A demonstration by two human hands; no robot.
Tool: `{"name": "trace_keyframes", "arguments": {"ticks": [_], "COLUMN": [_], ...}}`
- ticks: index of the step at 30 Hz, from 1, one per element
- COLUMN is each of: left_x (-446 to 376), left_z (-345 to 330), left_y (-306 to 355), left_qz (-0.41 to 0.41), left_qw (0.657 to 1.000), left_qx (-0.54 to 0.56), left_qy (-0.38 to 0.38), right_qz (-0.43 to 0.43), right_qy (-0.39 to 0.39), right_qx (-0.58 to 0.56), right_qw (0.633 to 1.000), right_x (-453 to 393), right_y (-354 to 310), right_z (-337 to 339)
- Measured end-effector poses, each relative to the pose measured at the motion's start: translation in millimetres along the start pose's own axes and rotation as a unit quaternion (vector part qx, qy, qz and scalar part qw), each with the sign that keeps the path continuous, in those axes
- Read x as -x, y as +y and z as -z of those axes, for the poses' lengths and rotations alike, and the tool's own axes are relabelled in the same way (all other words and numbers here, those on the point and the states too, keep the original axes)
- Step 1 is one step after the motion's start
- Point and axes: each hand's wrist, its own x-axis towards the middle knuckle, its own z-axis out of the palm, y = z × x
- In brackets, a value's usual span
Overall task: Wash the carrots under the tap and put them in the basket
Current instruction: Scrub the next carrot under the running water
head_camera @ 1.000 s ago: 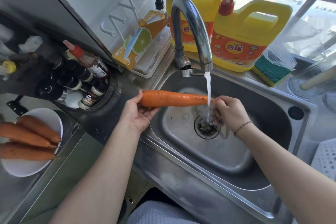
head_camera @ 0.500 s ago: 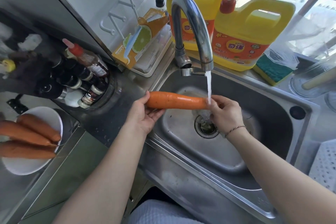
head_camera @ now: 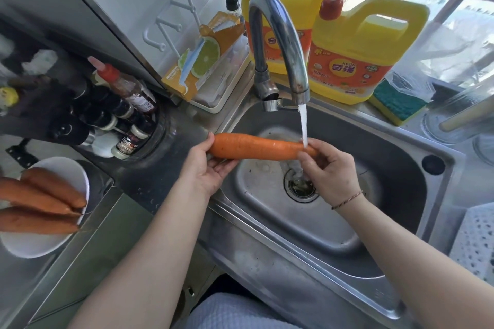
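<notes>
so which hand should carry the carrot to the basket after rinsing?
Probably right: the right hand pinches the carrot tip, and the white perforated basket sits on that side. The left hand is farther away.

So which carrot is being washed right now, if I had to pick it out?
Find the steel sink with its curved tap running. The carrot lies level under the stream, left hand holding its thick end, right hand pinching the tip. Unlike the three carrots on the white plate at far left, it is wet and held.
</notes>
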Motion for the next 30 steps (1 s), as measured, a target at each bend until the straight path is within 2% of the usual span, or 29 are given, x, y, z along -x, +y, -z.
{"name": "trace_keyframes", "arguments": {"ticks": [2, 6, 10, 12, 13, 15, 17, 18, 20, 22, 26, 30], "left_x": [0.0, 2.8, 7.3, 7.9, 7.9, 6.5, 4.9, 5.1, 6.6, 6.7, 5.1, 6.6], "left_z": [0.3, -3.0, -11.1, -15.8, -17.5, -19.0, -21.1, -23.5, -31.0, -39.0, -49.2, -54.5], "left_y": [-0.9, -8.0, -12.5, -12.2, -11.3, -10.5, -15.1, -19.3, -30.6, -42.5, -67.4, -83.7], "left_qz": [0.007, 0.017, 0.010, -0.003, -0.010, -0.025, -0.036, -0.040, -0.062, -0.114, -0.200, -0.239], "left_qw": [1.000, 1.000, 1.000, 0.999, 0.999, 0.998, 0.996, 0.994, 0.990, 0.976, 0.911, 0.884], "left_qx": [0.001, 0.008, -0.009, -0.033, -0.044, -0.060, -0.085, -0.098, -0.125, -0.186, -0.353, -0.388], "left_qy": [-0.002, -0.006, -0.013, -0.017, -0.016, -0.007, 0.006, 0.007, -0.001, -0.012, -0.078, -0.102], "right_qz": [0.009, -0.037, -0.144, -0.219, -0.256, -0.287, -0.219, -0.168, -0.115, -0.092, -0.163, -0.210], "right_qy": [0.018, 0.083, 0.134, 0.131, 0.092, -0.056, -0.211, -0.256, -0.284, -0.278, -0.292, -0.311], "right_qx": [0.004, -0.003, -0.001, -0.026, -0.035, 0.020, 0.188, 0.268, 0.330, 0.325, 0.213, 0.164], "right_qw": [1.000, 0.996, 0.980, 0.967, 0.962, 0.956, 0.934, 0.914, 0.893, 0.899, 0.918, 0.912], "right_x": [0.5, -4.1, -13.6, -18.5, -19.4, -18.9, -16.7, -15.7, -13.1, -8.9, 2.2, 8.5], "right_y": [1.1, 4.1, 7.2, 7.2, 7.4, 5.7, 5.4, 6.2, 5.1, 1.3, -3.2, -3.3], "right_z": [-0.4, -3.9, -10.7, -6.8, -1.9, 8.4, 15.3, 16.8, 19.8, 26.5, 46.7, 58.3]}}
